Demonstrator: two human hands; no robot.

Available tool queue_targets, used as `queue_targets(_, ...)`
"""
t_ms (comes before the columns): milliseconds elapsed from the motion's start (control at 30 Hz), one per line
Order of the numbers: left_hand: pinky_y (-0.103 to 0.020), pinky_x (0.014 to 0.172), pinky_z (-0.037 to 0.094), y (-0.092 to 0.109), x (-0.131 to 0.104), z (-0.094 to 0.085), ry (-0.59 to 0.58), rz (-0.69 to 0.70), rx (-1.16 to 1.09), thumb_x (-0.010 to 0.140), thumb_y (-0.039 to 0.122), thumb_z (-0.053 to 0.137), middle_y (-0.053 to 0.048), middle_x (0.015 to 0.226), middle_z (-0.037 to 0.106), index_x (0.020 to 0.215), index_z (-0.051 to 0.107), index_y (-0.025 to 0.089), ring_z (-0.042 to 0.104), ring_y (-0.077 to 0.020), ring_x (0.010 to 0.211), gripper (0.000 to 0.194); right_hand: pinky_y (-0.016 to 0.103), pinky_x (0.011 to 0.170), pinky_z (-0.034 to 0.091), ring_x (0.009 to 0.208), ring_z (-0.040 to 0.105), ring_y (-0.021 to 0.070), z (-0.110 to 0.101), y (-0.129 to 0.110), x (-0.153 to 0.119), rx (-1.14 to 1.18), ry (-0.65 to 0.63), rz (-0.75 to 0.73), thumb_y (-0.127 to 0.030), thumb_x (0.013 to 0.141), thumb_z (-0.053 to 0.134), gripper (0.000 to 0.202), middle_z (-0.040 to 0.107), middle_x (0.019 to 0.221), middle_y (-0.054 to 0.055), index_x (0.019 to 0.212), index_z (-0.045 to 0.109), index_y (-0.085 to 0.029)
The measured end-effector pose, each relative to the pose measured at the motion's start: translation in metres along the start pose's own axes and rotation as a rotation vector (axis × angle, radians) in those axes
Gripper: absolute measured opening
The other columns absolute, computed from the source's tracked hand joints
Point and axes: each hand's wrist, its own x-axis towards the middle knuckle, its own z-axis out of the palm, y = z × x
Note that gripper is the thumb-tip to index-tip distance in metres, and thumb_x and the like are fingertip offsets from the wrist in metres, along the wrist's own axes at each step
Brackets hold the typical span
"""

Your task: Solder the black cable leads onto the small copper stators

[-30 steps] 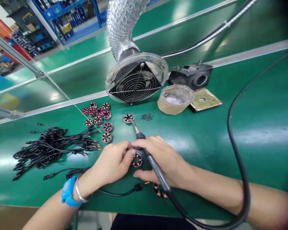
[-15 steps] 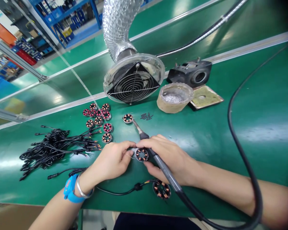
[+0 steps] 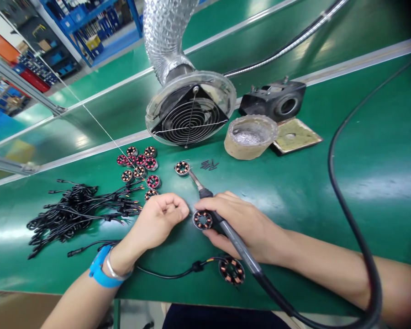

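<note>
My right hand (image 3: pixel 245 224) is closed round a soldering iron (image 3: pixel 233 237), whose tip points away from me. Its thumb and fingers also grip a small round motor stator (image 3: pixel 202 220) with copper windings. Just left of that stator, my left hand (image 3: pixel 164 214) is closed in a pinch; a fine wire seems to run from its fingertips to the stator, though it barely shows. Beyond the hands lies another stator (image 3: pixel 182 168), close to the iron's tip. Nearer me is a larger stator (image 3: pixel 232 270) joined to a black cable (image 3: pixel 164 276).
Several stators (image 3: pixel 140 161) and a heap of black cables (image 3: pixel 71 208) lie on the left. A fume extractor (image 3: pixel 191 114) stands at the back, beside a solder pot (image 3: pixel 250 137), a black iron stand (image 3: pixel 274 103) and a sponge tray (image 3: pixel 296 136). Short black tubes (image 3: pixel 209 164) lie behind the iron.
My left hand has drawn back slightly left from the held stator, its fingers now curled into a tighter pinch. My right hand has stayed almost still with the stator and soldering iron.
</note>
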Motion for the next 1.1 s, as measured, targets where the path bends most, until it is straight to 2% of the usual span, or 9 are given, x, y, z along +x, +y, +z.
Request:
queue_targets(133,-0.022,0.046,0.018,0.000,-0.003,0.002,-0.035,-0.021,0.226,0.081,0.042,0.061,0.009,0.050,0.030,0.073,0.062,0.016,0.024,-0.0076,0.048,0.027,0.029,0.068,0.045,0.073,0.054,0.0169,0.000,-0.001,0.002,-0.021,0.049,-0.008,-0.009,0.078,0.056,0.038,0.061,0.085,0.003,0.114,0.048,-0.015)
queue_targets(300,-0.022,0.048,0.024,0.002,-0.003,0.004,-0.014,-0.010,0.038,0.079,0.041,0.056,0.005,0.054,0.043,0.067,0.058,0.016,0.030,-0.0080,0.050,0.028,0.029,0.068,0.046,0.073,0.055,0.0176,0.000,-0.002,0.002,-0.042,0.053,0.006,-0.010,0.079,0.057,0.038,0.062,0.085,0.003,0.115,0.048,-0.015)
queue_targets(433,-0.023,0.047,0.020,0.007,-0.009,0.013,0.203,0.115,0.337,0.078,0.041,0.061,0.008,0.048,0.033,0.064,0.059,0.017,0.026,-0.0075,0.046,0.028,0.030,0.067,0.048,0.074,0.056,0.0193,0.001,-0.003,0.003,-0.077,0.072,0.000,-0.012,0.081,0.054,0.034,0.062,0.083,0.004,0.114,0.048,-0.016)
queue_targets(500,-0.023,0.049,0.022,0.009,-0.012,0.020,0.282,0.217,0.523,0.077,0.036,0.065,0.008,0.049,0.036,0.070,0.063,0.017,0.028,-0.0074,0.046,0.020,0.030,0.066,0.049,0.074,0.056,0.0199,0.001,-0.004,0.004,-0.088,0.078,0.004,-0.013,0.081,0.053,0.032,0.061,0.082,0.005,0.113,0.048,-0.017)
queue_targets(633,-0.022,0.051,0.027,0.009,-0.015,0.023,0.179,0.223,0.560,0.084,0.025,0.055,0.005,0.056,0.050,0.079,0.064,0.018,0.037,-0.0082,0.049,0.013,0.031,0.067,0.049,0.075,0.057,0.0202,0.002,-0.003,0.004,-0.083,0.084,0.017,-0.014,0.081,0.055,0.032,0.062,0.084,0.005,0.113,0.048,-0.016)
queue_targets(767,-0.022,0.047,0.024,0.004,-0.015,0.007,0.068,0.073,0.400,0.087,0.029,0.052,0.008,0.052,0.035,0.077,0.057,0.019,0.032,-0.0087,0.047,0.015,0.030,0.067,0.049,0.075,0.056,0.0200,0.002,-0.002,0.004,-0.068,0.101,0.041,-0.015,0.081,0.057,0.032,0.062,0.084,0.005,0.112,0.049,-0.016)
queue_targets(867,-0.021,0.046,0.024,0.002,-0.014,-0.001,0.056,0.014,0.264,0.087,0.030,0.051,0.008,0.055,0.034,0.077,0.053,0.019,0.030,-0.0082,0.049,0.015,0.030,0.067,0.050,0.077,0.057,0.0204,0.001,-0.002,0.004,-0.069,0.113,0.046,-0.015,0.081,0.057,0.033,0.062,0.085,0.005,0.113,0.049,-0.016)
queue_targets(1000,-0.021,0.047,0.022,0.003,-0.012,0.005,0.069,0.024,0.340,0.087,0.036,0.055,0.009,0.054,0.031,0.079,0.058,0.018,0.028,-0.0082,0.049,0.020,0.030,0.065,0.049,0.076,0.056,0.0200,0.000,-0.003,0.005,-0.063,0.112,0.047,-0.013,0.079,0.056,0.033,0.061,0.084,0.005,0.111,0.050,-0.016)
queue_targets(1100,-0.021,0.047,0.021,0.005,-0.011,0.008,0.003,0.019,0.301,0.086,0.037,0.055,0.008,0.053,0.033,0.078,0.059,0.017,0.028,-0.0081,0.050,0.022,0.031,0.067,0.049,0.078,0.058,0.0202,0.000,-0.003,0.004,-0.052,0.102,0.055,-0.012,0.079,0.054,0.033,0.063,0.087,0.006,0.111,0.050,-0.016)
